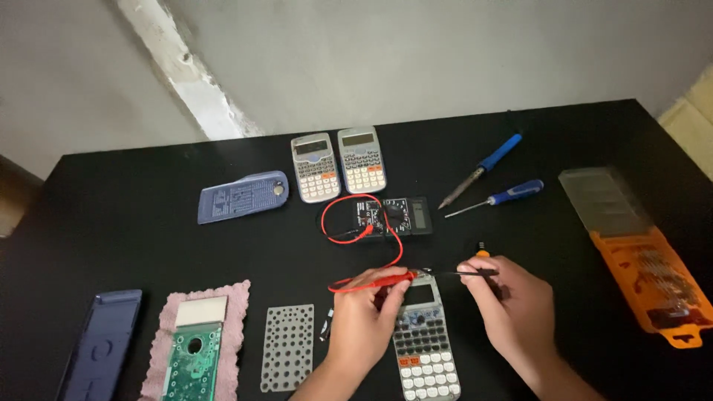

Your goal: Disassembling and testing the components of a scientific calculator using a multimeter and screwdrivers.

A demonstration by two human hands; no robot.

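My left hand [369, 312] grips a red probe [371, 282] and my right hand [512, 304] grips a black probe [464, 273]. Both probe tips meet at the top edge of a grey calculator [425, 349] lying between my hands. Red and black leads run back to a black multimeter [392, 216] behind the calculator.
Two grey calculators [339, 163] lie at the back beside a blue cover [243, 196]. A soldering iron [481, 168] and screwdriver [496, 198] lie right of the multimeter. An orange bit case [646, 267] sits far right. A green circuit board [191, 356] on pink cloth, a keypad sheet [288, 345] and another blue cover [100, 345] lie at the left.
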